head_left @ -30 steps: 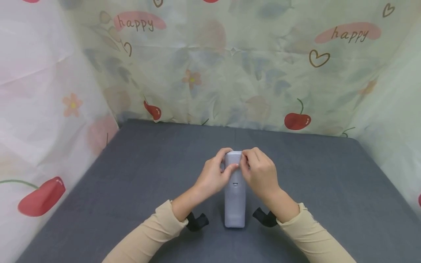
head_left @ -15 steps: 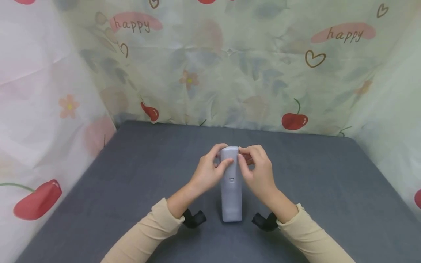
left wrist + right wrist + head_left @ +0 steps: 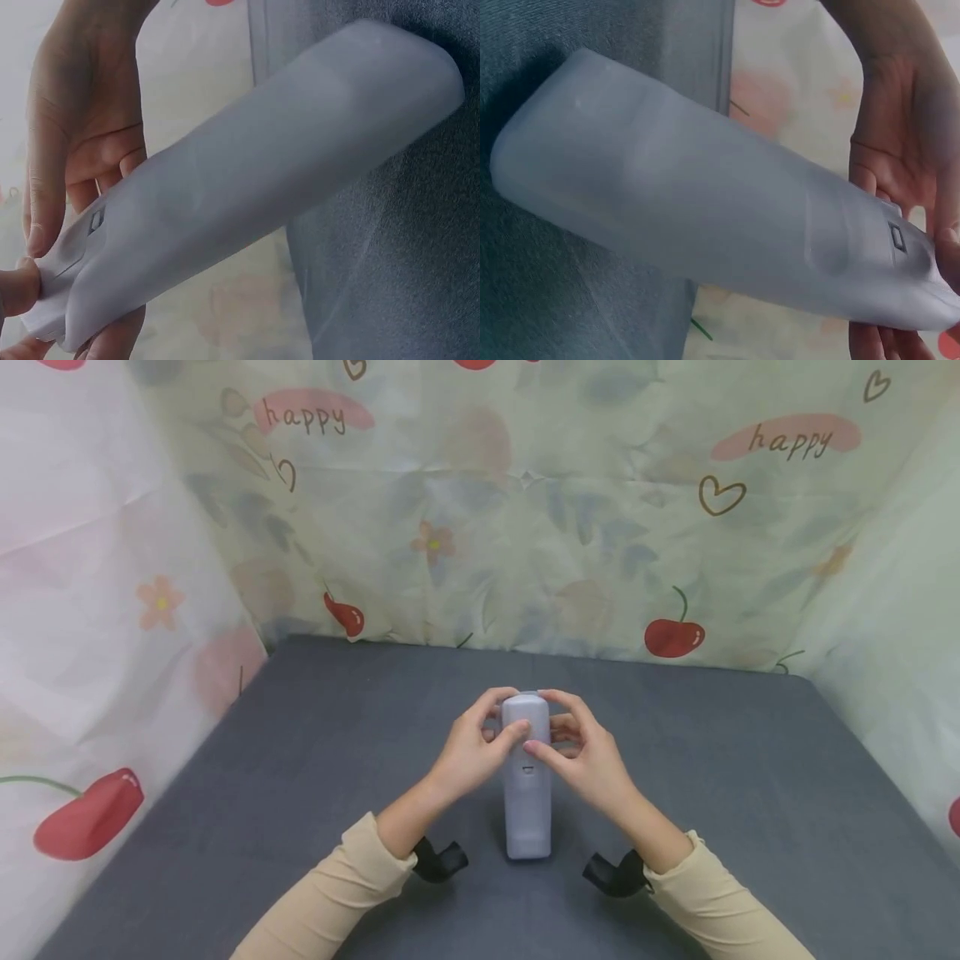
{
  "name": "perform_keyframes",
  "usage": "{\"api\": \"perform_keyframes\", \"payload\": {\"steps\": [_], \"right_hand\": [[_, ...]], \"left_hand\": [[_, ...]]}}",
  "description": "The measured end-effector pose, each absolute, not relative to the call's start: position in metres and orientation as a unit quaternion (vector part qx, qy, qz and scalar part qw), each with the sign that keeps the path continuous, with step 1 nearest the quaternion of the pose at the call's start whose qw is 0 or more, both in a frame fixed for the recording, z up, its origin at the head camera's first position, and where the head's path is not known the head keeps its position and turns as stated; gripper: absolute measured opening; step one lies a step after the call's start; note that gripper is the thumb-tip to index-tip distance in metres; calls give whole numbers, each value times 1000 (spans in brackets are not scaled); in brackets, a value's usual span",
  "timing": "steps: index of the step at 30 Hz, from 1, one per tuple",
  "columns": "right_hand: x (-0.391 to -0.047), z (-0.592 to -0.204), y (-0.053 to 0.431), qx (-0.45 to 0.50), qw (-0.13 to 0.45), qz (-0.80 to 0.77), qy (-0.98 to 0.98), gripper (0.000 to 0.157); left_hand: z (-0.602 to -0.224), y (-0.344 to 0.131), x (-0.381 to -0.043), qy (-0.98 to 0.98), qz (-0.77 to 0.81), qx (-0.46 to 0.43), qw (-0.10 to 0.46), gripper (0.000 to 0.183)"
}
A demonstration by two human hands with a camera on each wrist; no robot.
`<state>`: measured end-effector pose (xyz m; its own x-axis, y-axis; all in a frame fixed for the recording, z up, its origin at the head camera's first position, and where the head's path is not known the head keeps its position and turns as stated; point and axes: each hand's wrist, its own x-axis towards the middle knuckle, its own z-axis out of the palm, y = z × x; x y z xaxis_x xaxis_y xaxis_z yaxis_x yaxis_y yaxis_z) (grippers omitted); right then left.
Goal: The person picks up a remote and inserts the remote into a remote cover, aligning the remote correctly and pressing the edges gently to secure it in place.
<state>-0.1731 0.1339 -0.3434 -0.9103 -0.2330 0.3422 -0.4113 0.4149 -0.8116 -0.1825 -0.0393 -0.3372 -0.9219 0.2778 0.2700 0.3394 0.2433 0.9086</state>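
Note:
A pale grey remote control (image 3: 528,802) stands tilted in front of me, its back with a small latch facing me. What looks like a translucent sleeve wraps it; an edge shows near the top end in the left wrist view. My left hand (image 3: 474,752) grips the upper end from the left, thumb on the back and index finger at the top edge. From the right, my right hand (image 3: 588,752) holds the same end, its thumb on the back above the latch and its index finger over the top. The remote's front is hidden.
A dark grey cloth-covered table (image 3: 375,718) lies beneath, with the remote's lower end at its surface. Patterned curtains (image 3: 525,527) with cherries and flowers hang behind and at both sides. Black wrist mounts (image 3: 441,862) show below the sleeves.
My right thumb has moved from the remote's right edge onto its back, and the right index finger now reaches over the top. My left hand keeps its grip. The remote has shifted slightly in view.

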Motion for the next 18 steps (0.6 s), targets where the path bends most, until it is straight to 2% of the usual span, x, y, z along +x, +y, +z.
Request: {"api": "perform_keyframes", "payload": {"steps": [7, 14, 18], "right_hand": [[-173, -347, 134, 209, 105, 512, -826, 56], [-174, -347, 138, 210, 89, 534, -814, 55], [-174, -347, 141, 204, 84, 531, -818, 55]], "left_hand": [[-338, -39, -184, -778, -596, -197, 5, 36], [-334, -46, -186, -789, -579, -201, -46, 36], [-333, -52, -187, -803, -560, -199, -48, 36]]}}
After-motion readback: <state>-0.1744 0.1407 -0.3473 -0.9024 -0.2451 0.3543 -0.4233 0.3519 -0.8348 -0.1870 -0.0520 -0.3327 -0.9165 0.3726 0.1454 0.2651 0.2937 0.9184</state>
